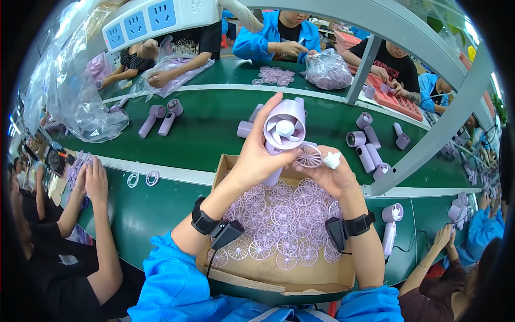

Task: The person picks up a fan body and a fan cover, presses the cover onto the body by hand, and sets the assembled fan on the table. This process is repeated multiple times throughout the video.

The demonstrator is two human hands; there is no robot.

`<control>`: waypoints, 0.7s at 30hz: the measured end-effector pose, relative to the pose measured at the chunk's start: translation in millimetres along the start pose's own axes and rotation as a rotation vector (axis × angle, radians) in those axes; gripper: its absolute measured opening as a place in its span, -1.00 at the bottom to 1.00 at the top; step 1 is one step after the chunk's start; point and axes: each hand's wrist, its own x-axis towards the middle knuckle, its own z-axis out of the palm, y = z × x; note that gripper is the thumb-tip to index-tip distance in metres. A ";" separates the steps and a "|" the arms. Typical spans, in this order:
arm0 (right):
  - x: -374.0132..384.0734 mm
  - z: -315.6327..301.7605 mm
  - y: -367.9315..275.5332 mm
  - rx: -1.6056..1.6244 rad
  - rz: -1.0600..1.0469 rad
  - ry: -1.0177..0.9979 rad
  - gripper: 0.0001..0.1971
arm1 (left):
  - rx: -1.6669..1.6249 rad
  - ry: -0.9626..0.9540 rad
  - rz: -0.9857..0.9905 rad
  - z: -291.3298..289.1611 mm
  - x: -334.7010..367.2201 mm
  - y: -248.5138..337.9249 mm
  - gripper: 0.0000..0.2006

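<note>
My left hand (pixel 256 158) is wrapped round a lavender handheld fan (pixel 285 110), its round head facing me with white blades uncovered. In my right hand (pixel 338 180) a lavender spoked fan grille (pixel 309 157) is held by the fingers, close beside the lower right of the fan head. A small white wad (pixel 332 160), perhaps cloth or cotton, also sits at the right fingers. Below both hands stands an open cardboard box (pixel 279 279) with many loose lavender grilles (pixel 283 214) spread over its bottom. Black straps with small devices circle both wrists.
Several lavender fans (pixel 171 115) lie on the green belt (pixel 209 129) ahead, more at right. A fan with a cable (pixel 390 231) lies right of the box. Two rings (pixel 152 178) lie left. A metal post (pixel 445 107) and power strip (pixel 155 21) overhang. Co-workers sit around.
</note>
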 end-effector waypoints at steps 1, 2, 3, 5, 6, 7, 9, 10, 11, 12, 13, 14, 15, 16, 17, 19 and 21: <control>1.0 0.0 0.4 0.000 0.001 0.002 -0.66 | 0.007 -0.015 0.016 -1.7 0.4 -1.7 -0.10; 2.3 -0.1 0.6 -0.132 -0.050 0.063 -0.66 | 0.010 -0.022 0.023 -0.9 0.4 -2.8 -0.11; 3.6 0.0 0.8 -0.265 -0.102 0.124 -0.66 | 0.012 -0.029 0.031 0.1 0.7 -4.1 -0.12; 3.4 4.8 -0.2 -0.405 -0.153 0.191 -0.67 | -0.073 0.111 -0.169 11.0 2.3 -9.0 -0.17; 3.6 16.5 0.6 -0.792 -0.365 0.285 -0.66 | -0.101 0.189 -0.273 11.9 0.6 -9.6 -0.20; 3.6 28.1 1.4 -1.177 -0.581 0.378 -0.65 | -0.092 0.195 -0.277 11.6 -1.6 -10.2 -0.20; 3.2 36.8 3.9 -1.580 -0.793 0.493 -0.63 | 0.092 0.079 -0.188 16.3 -4.3 -12.8 -0.23; 5.6 38.2 4.6 -1.637 -0.859 0.484 -0.61 | 0.184 0.020 -0.141 18.6 -5.4 -13.7 -0.24; 8.0 37.9 5.0 -1.692 -0.927 0.471 -0.59 | 0.179 0.012 -0.143 20.3 -6.0 -14.5 -0.24; 8.4 37.0 5.0 -1.746 -0.995 0.456 -0.57 | 0.219 0.010 -0.114 21.5 -6.6 -14.0 -0.24; 7.3 36.2 4.7 -1.750 -0.992 0.463 -0.57 | 0.259 0.009 -0.085 22.5 -7.0 -12.8 -0.24; 6.5 35.9 4.4 -1.756 -1.001 0.459 -0.57 | 0.303 0.012 -0.055 23.2 -7.7 -11.4 -0.24; 6.0 36.0 4.0 -1.763 -1.010 0.455 -0.57 | 0.303 0.011 -0.056 24.2 -8.1 -10.3 -0.24; 5.8 36.0 4.0 -1.770 -1.019 0.450 -0.57 | 0.315 0.007 -0.056 25.5 -8.3 -9.2 -0.24; 5.6 35.5 4.0 -1.769 -1.019 0.449 -0.57 | 0.328 0.004 -0.056 26.8 -8.4 -8.6 -0.24; 5.2 34.8 4.1 -1.790 -1.023 0.444 -0.58 | 0.341 0.003 -0.055 27.7 -9.3 -7.8 -0.24; 5.2 34.7 4.7 -1.802 -1.024 0.441 -0.58 | 0.356 0.002 -0.067 28.0 -9.9 -7.4 -0.23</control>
